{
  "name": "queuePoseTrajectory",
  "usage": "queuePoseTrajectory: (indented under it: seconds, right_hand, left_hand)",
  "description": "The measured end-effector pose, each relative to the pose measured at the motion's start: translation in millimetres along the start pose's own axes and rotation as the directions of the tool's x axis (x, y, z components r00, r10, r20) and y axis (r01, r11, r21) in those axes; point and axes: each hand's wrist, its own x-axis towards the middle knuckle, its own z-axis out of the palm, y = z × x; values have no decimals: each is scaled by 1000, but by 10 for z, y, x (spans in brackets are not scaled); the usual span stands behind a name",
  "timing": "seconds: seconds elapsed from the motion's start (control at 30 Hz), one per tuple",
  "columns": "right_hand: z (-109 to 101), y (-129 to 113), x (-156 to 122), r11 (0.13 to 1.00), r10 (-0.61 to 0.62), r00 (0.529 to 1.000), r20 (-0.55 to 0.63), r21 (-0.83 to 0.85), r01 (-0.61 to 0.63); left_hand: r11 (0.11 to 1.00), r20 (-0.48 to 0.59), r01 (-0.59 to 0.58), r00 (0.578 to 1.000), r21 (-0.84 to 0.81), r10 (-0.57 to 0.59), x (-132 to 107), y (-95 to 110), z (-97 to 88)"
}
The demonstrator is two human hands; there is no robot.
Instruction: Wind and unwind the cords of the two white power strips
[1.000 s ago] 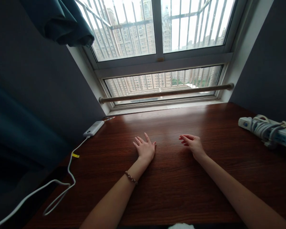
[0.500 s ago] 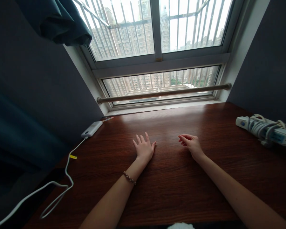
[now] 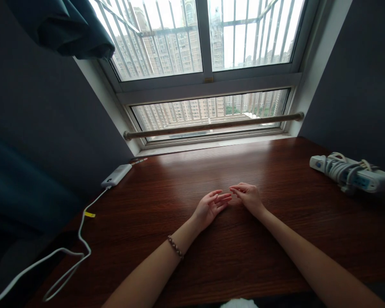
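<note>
My left hand is turned palm up over the wooden desk, its fingers stretched out to the right and holding nothing I can see. A braided bracelet circles that wrist. Just to its right, my right hand has thumb and fingertips pinched together, pointing left at the left fingertips. Whatever the pinch holds, if anything, is too small to make out. The fingertips of both hands are very close; whether they touch I cannot tell.
On the desk's left edge lies a white power bank with a white cable and a yellow tag. A power strip wrapped in its cord sits at right. Behind the desk is a barred window with a rail.
My left hand has turned from back up with spread fingers to palm up and moved right. My right hand, still pinched, has shifted slightly left, so the two are now close together.
</note>
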Motion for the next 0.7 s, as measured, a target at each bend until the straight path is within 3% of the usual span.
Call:
queuePoseTrajectory:
  seconds: [0.17,0.53,0.7]
  right_hand:
    - [-5,28,1,1000,21,1000,17,22,-21]
    - [4,15,9,994,-66,993,96,-85,74]
    - [4,52,39,998,63,996,69,4,-64]
  left_hand:
    - [1000,2,0,1000,-23,0,-1,20,-3]
    - [1000,-19,0,1000,12,0,-15,27,23]
    - [995,13,-37,999,97,36,-4,-33,21]
